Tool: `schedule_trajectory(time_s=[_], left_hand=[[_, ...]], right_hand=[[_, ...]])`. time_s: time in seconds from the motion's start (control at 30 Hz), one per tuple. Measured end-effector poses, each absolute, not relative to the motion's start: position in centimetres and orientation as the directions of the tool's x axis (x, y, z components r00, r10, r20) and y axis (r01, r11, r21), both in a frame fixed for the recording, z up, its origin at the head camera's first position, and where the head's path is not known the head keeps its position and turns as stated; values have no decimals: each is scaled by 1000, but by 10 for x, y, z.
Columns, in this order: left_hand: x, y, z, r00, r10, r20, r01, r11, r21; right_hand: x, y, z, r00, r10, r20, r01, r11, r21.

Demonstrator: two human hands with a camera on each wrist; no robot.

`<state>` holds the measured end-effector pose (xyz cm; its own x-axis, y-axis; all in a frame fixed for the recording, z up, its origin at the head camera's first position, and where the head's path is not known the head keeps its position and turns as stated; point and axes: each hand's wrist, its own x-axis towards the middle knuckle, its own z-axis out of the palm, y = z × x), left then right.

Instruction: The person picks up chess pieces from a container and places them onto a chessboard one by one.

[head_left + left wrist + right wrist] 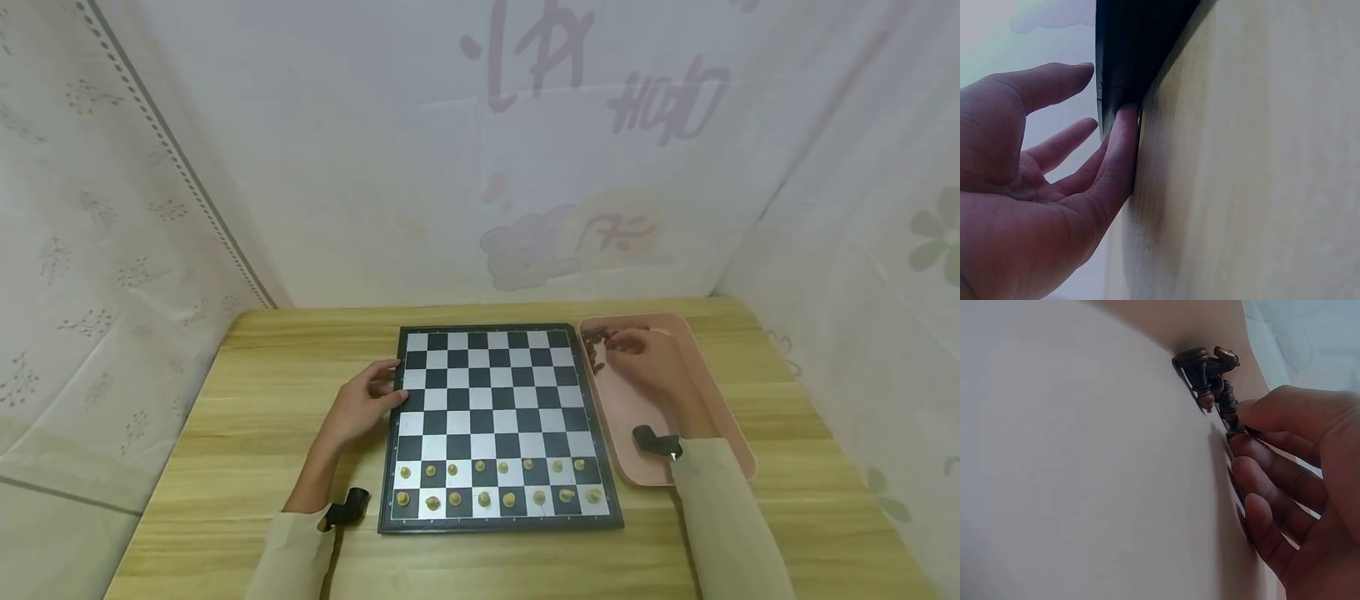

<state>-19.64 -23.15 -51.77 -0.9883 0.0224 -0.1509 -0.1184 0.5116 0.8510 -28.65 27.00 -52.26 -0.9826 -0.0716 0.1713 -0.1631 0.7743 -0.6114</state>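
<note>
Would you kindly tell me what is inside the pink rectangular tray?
Dark brown chess pieces lie near its far-left corner; the right hand hides whatever is beneath it.

Tray (626,412) right of chessboard (491,408), pieces (1197,374) in tray

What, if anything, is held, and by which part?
The right hand appears to pinch a dark chess piece near its base; the left hand touches the chessboard.

Seems to read "HO…" on the curtain (420,175) beyond the chessboard (480,398); too small to read along its border (500,527).
</note>
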Motion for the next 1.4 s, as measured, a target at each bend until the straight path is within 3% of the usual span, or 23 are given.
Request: schedule_trajectory(time_s=[0.23,0.57,0.8,1.07,1.4], left_hand=[[-196,-234,-517,-989,27,-147,-114,498,860],[-195,-234,-516,-987,39,-153,-114,492,863],[-195,-232,-517,-987,49,-155,-112,481,870],[-194,-233,-518,-989,52,-136,-93,493,865],[-195,-232,-518,-989,40,-139,-103,484,869]], right_hand=[[-287,269,-518,-983,-98,154,-173,766,-619],[-295,273,-517,-929,-197,314,-341,787,-515],[-297,275,-509,-916,-218,338,-358,823,-441],[-294,261,-498,-921,-236,309,-368,786,-496],[-297,228,-481,-949,-256,181,-305,612,-730]])
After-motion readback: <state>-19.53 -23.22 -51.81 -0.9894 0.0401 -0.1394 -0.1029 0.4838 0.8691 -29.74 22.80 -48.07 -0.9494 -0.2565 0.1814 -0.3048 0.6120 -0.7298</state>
